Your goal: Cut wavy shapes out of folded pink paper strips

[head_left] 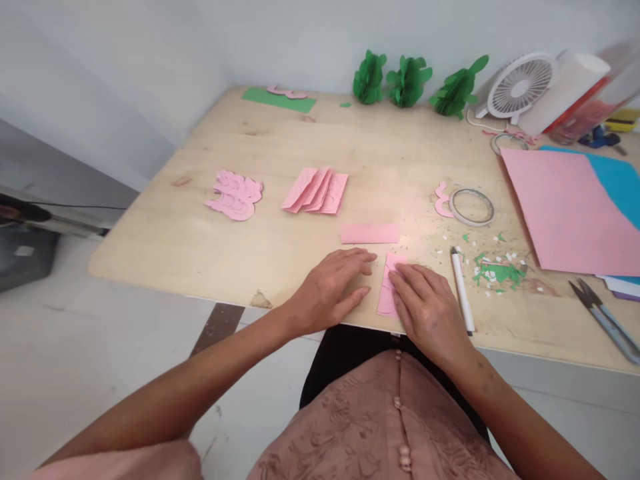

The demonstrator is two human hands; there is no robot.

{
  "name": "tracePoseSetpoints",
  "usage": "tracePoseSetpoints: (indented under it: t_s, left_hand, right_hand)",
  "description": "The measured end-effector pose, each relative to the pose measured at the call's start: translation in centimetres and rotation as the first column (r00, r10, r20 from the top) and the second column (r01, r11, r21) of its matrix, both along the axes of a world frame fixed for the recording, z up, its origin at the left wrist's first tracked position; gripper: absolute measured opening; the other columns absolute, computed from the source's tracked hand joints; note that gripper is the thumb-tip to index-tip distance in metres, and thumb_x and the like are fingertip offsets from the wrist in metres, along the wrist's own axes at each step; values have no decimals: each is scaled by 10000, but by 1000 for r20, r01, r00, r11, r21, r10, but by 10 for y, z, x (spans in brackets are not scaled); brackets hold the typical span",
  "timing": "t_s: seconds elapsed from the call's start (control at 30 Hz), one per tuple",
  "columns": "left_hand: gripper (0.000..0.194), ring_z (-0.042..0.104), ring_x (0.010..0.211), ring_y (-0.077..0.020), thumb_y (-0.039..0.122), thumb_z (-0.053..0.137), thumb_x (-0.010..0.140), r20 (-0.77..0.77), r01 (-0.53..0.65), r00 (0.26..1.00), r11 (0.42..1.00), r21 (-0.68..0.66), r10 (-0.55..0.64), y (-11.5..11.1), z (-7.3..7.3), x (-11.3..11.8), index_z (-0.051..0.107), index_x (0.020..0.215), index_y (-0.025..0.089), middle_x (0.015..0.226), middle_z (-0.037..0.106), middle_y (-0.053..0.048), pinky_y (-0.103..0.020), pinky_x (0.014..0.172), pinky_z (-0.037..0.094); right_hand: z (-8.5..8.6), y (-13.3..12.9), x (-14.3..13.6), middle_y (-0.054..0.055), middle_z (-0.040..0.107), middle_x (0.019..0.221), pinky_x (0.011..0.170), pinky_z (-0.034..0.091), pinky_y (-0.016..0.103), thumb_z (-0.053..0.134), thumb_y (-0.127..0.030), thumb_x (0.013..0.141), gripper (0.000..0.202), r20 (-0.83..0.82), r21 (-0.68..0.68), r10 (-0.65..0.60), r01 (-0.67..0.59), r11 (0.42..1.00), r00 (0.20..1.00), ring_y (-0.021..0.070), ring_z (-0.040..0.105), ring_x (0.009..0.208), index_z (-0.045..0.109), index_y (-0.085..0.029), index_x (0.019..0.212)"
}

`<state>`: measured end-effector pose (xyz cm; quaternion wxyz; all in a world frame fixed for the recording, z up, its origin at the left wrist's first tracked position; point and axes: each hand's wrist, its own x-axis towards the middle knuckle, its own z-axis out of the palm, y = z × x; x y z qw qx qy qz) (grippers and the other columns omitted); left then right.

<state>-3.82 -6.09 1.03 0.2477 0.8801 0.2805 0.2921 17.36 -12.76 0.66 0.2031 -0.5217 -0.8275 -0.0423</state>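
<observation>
A narrow strip of pink paper (pixel 386 300) with drawn lines lies at the table's front edge. The fingers of my right hand (pixel 427 300) rest flat on its right side, partly covering it. My left hand (pixel 333 287) hovers or rests just left of the strip, fingers apart and holding nothing. Beyond the hands lies a folded pink paper piece (pixel 370 233). A white pen (pixel 463 290) with a dark tip lies right of my right hand.
Pink cut-outs (pixel 235 195) and pleated pink paper (pixel 317 191) lie farther back. On the right are a tape roll (pixel 471 206), green scraps (pixel 500 272), pink sheets (pixel 575 207) and thread snips (pixel 607 320). Green paper figures (pixel 409 81) and a fan (pixel 521 88) stand behind.
</observation>
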Motion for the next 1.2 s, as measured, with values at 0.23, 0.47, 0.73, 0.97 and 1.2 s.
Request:
tracePoseSetpoints:
  t_s: [0.23, 0.47, 0.73, 0.97, 1.2]
  left_hand:
    - [152, 525, 1254, -234, 165, 504, 907, 19, 23, 1000, 1000, 2, -23, -2, 0, 1, 547, 1053, 165, 1250, 628, -113, -481, 1052, 449]
    - [123, 536, 1244, -241, 157, 506, 894, -8, 62, 998, 996, 68, -61, -1, -4, 2, 565, 1002, 156, 1252, 632, -121, -472, 1053, 445]
    - [190, 480, 1293, -270, 239, 496, 917, -143, 90, 988, 980, 177, -65, -1, -5, 11, 583, 1055, 143, 1318, 596, -122, -474, 1076, 405]
    - [266, 449, 1320, -290, 290, 460, 939, -293, 124, 955, 961, 247, -48, -3, -8, 16, 581, 1115, 132, 1381, 548, -123, -499, 1116, 336]
    - [273, 442, 1328, -290, 294, 474, 925, -321, 117, 946, 966, 232, -37, -3, -7, 16, 573, 1123, 136, 1379, 546, -129, -498, 1123, 326]
  right_hand:
    - [1, 0, 0, 172, 660, 1203, 941, 480, 440, 528, -154, 923, 295, 20, -11, -12, 12, 1000, 1000, 288, 547, 1140, 643, -68, 1181]
    - [2, 0, 0, 163, 666, 1196, 943, 476, 437, 538, -163, 921, 285, 39, -5, -13, 13, 1000, 999, 291, 556, 1128, 650, -64, 1164]
    - [0, 0, 0, 164, 664, 1201, 952, 477, 439, 543, -158, 919, 296, 29, -10, -13, 14, 1000, 999, 287, 553, 1135, 645, -63, 1179]
    - [-2, 0, 0, 168, 661, 1202, 938, 490, 462, 514, -143, 921, 312, -21, -12, -3, 3, 1000, 1000, 287, 555, 1145, 635, -95, 1205]
    - [-2, -1, -1, 157, 668, 1193, 917, 509, 468, 510, -123, 918, 317, -32, -7, -7, 7, 1000, 999, 290, 568, 1143, 635, -125, 1210]
